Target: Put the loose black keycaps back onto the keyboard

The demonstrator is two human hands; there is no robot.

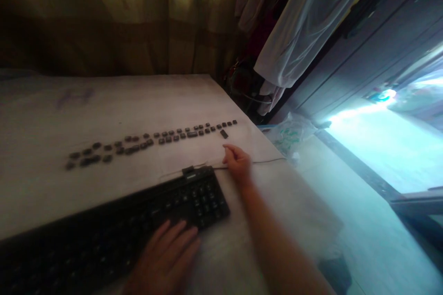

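We're laying the left hand [169, 253] palm down over the near edge of the black full-size keyboard [114, 230], fingers extended and slightly parted, apparently gripping nothing. Risk: leaning on it could be skewing the board or pressing keys, cause being off-centre weight beside the number pad [207, 200]. We're holding the right hand [238, 163] just beyond the pad's far corner, fingers curled narrow; blur is hiding the fingertips, so we can't tell if they're pinching anything. We're also hovering right by the thin cable [270, 161]; snagging it could be dragging the keyboard. Just past the fingers we're seeing one longer dark keycap [224, 134] lying apart, then rough rows of keycaps [176, 138] across the white table [155, 97]. A careless sleeve or wrist could be scattering those, and the right-end ones could be dropping off toward the plastic bag [294, 131].
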